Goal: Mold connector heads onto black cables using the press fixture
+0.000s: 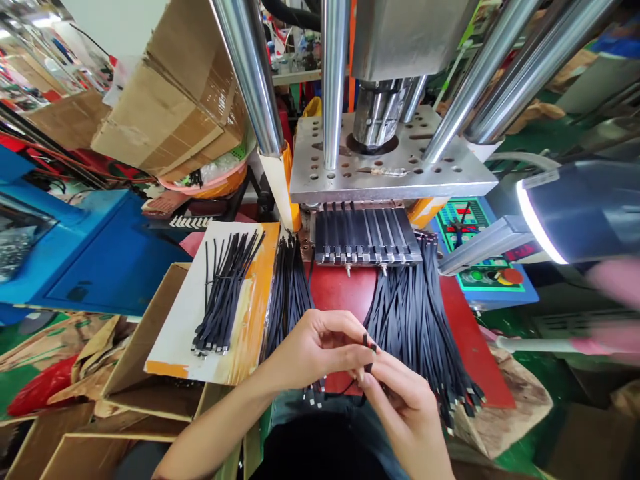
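My left hand (323, 350) and my right hand (403, 400) meet low in the middle of the head view. Their fingers are pinched together around a small dark end of a black cable (369, 343); most of it is hidden by the fingers. A thick bundle of flat black cables (413, 313) hangs just beyond my right hand, with metal plugs at its lower ends. Another black bundle (291, 293) lies behind my left hand. Farther forward, a black slotted fixture (370, 237) sits under the press plate (390, 187), with connector ends along its front edge.
Steel columns (335, 87) of the press rise ahead. A pile of black cables (225, 293) lies on a white board (173, 333) at left, above open cardboard boxes. At right are a lamp (590, 207) and a green control panel (493, 267) with a red button.
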`<state>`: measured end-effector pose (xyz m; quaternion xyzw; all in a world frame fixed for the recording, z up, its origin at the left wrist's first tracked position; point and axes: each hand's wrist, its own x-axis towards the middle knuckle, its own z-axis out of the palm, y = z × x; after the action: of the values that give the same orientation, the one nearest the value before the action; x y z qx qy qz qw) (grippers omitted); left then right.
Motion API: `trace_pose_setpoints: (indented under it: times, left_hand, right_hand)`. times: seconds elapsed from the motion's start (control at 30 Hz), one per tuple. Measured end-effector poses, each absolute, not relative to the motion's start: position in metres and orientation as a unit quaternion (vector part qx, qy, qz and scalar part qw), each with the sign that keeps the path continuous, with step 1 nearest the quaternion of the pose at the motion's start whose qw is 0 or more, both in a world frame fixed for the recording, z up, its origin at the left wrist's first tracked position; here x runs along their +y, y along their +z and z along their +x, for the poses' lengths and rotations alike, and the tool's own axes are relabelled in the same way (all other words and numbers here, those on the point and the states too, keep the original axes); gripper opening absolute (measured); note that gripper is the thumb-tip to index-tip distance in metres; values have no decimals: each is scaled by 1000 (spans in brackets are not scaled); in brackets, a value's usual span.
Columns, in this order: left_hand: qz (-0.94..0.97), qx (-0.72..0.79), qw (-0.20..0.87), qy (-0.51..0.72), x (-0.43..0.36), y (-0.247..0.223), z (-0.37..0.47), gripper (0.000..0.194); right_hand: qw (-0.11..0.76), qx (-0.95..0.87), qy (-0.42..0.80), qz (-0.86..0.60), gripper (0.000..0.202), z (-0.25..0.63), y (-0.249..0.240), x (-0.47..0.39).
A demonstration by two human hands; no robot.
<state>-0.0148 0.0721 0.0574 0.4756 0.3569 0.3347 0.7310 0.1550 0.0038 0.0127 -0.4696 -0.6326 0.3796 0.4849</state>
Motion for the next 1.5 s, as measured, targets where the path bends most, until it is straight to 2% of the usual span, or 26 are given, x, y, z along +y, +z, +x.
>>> trace_pose_setpoints:
  times: [0.1, 0.23, 0.33, 0.47, 0.53, 0.63, 0.77, 0.87, 0.97, 1.07, 1.17, 1.3, 1.43, 1.5]
  left_hand:
    - [530, 403, 648, 369, 75, 63, -11, 46]
    - [651, 412, 518, 372, 87, 76, -6, 34]
    - [676, 425, 464, 384, 115, 80, -5, 31]
    - [696, 433, 424, 385, 175, 66, -2, 26]
    - [725, 455, 374, 358, 208, 54, 3, 27]
    - [739, 503, 298, 334, 246, 39, 15, 26]
    - [708, 546, 267, 360, 256, 30, 22, 12]
    - [735, 510, 251, 370, 230, 29, 14, 26]
    - [849, 402, 178, 292, 201, 26, 2, 37]
    - [919, 341, 78, 180, 190, 22, -5, 38]
    - [940, 314, 11, 129, 195, 21, -2, 39]
    - [949, 304, -49, 71, 200, 24, 6, 41]
    - [938, 338, -56, 61, 192, 25, 15, 58]
    - [931, 353, -61, 72, 187, 21, 20, 59]
  right_hand:
    - [513, -616, 344, -488, 22, 151, 13, 8]
    - [507, -606, 338, -511, 33, 143, 2, 12]
    - [441, -629, 389, -508, 38, 140, -12, 4]
    - [321, -683, 494, -432, 33, 161, -7, 10]
    - [296, -698, 495, -424, 32, 185, 9, 37]
    - [314, -713, 418, -467, 41, 221, 34, 107]
    - [320, -716, 414, -462, 52, 239, 45, 202]
    - [305, -727, 429, -441, 58, 234, 38, 244]
    - [295, -743, 421, -429, 60, 228, 28, 261]
    - [324, -753, 379, -430, 51, 225, 21, 266]
    - [357, -751, 338, -441, 42, 225, 18, 265]
    - [373, -734, 343, -452, 32, 228, 16, 259]
    - [387, -719, 343, -465, 26, 227, 15, 259]
    - [396, -711, 327, -479, 20, 226, 14, 259]
